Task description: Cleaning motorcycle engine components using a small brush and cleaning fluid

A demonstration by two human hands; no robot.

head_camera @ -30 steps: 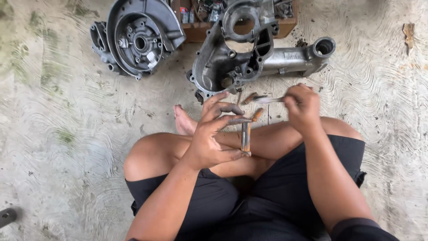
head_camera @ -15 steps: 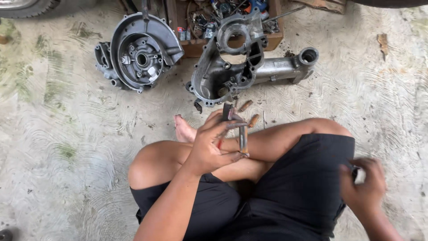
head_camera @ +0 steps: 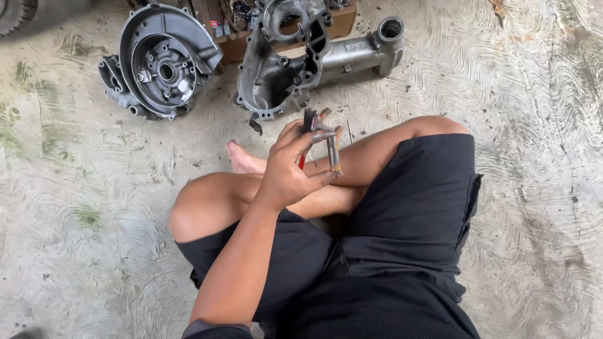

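I sit cross-legged on a concrete floor in black shorts. My left hand (head_camera: 290,169) is raised over my knees and grips a bundle of slim metal tools (head_camera: 328,143), rusty shafts with a bit of red showing between the fingers. The shafts point up and down in front of my shin. My right hand is out of the frame. Just beyond the bundle lies a grey engine crankcase half (head_camera: 282,69) with a long arm that ends in a round bore.
A second, round crankcase half (head_camera: 160,63) lies on the floor at the upper left. A wooden tray of small parts (head_camera: 239,25) stands behind both castings. A tyre edge (head_camera: 16,14) shows in the top left corner. My bare foot (head_camera: 244,162) rests near the castings.
My right hand let go of the tools, swung down to my right side and then left the view. The left hand keeps the bundle, and the view has shifted.
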